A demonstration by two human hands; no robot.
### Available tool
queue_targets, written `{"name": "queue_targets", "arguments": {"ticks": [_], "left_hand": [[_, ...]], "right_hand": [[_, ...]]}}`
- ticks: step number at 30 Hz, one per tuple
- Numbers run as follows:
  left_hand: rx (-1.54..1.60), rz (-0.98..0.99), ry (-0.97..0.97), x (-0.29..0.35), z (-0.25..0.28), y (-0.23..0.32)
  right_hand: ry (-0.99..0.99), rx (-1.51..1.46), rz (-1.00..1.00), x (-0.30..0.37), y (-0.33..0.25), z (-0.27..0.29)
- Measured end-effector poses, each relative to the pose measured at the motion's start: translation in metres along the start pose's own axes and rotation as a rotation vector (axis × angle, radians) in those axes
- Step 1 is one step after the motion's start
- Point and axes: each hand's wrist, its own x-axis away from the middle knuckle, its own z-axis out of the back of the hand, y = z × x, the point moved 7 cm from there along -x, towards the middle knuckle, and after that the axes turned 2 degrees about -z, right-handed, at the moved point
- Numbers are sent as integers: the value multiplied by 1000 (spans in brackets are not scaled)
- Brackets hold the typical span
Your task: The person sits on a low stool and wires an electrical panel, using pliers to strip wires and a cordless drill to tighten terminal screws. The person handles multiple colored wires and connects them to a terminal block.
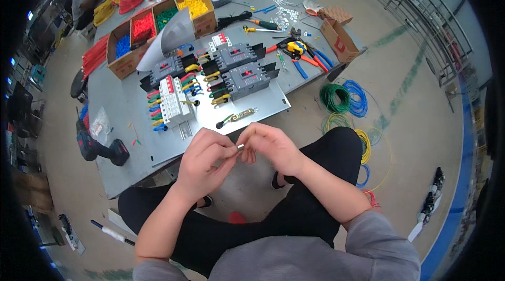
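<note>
- Pinching a small white piece (240, 147) in left hand (202, 160), long axis roughly level, aimed toward right hand (274, 148).
- Curling right fingertips just beside; impossible to tell whether gripping too.
- Holding just nearside of metal plate (271, 101).

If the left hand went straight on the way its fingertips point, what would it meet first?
Probably the right hand, just beyond the small white piece at the fingertips of the left hand; depth leaves unclear whether the hands touch.
</note>
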Motion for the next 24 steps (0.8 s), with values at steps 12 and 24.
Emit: {"name": "queue_targets", "arguments": {"ticks": [12, 24], "left_hand": [[759, 461, 37, 34, -5, -38], [1100, 613, 78, 45, -20, -53]], "right_hand": [[104, 279, 254, -1, -21, -17], [248, 566, 566, 4, -41, -22]]}}
